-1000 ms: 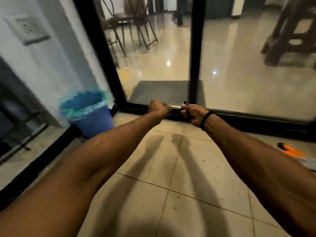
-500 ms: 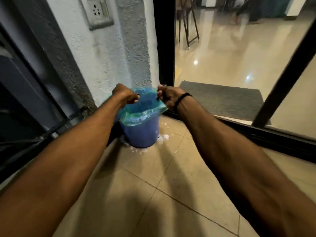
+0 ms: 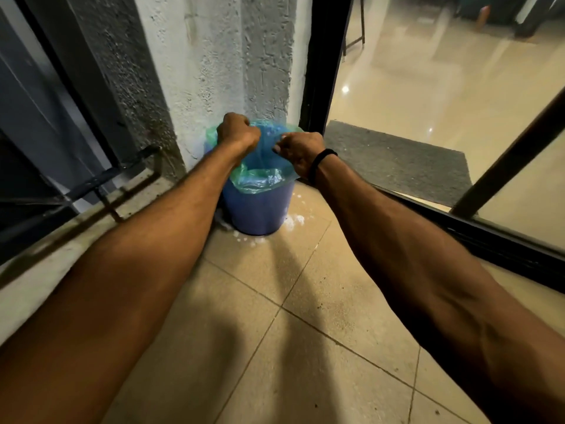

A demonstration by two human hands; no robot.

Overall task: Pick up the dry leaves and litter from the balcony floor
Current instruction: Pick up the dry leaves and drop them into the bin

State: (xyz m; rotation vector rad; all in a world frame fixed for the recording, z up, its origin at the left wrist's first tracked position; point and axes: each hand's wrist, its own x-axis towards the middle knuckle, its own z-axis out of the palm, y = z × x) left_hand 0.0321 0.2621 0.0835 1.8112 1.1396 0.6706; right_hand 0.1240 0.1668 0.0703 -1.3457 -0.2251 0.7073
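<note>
You are holding your left hand (image 3: 238, 134) and right hand (image 3: 301, 151) over the blue bin (image 3: 260, 209) at upper centre, both curling into fists, probably for dropping litter inside; the litter itself is staying hidden.

Bare forearms (image 3: 137, 270); black band (image 3: 321, 162), perhaps elastic, on right wrist

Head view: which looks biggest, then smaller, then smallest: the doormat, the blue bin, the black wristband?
Largest: the doormat and the blue bin, nearly alike; bin partly covered, so unsure.
Smallest: the black wristband.
</note>
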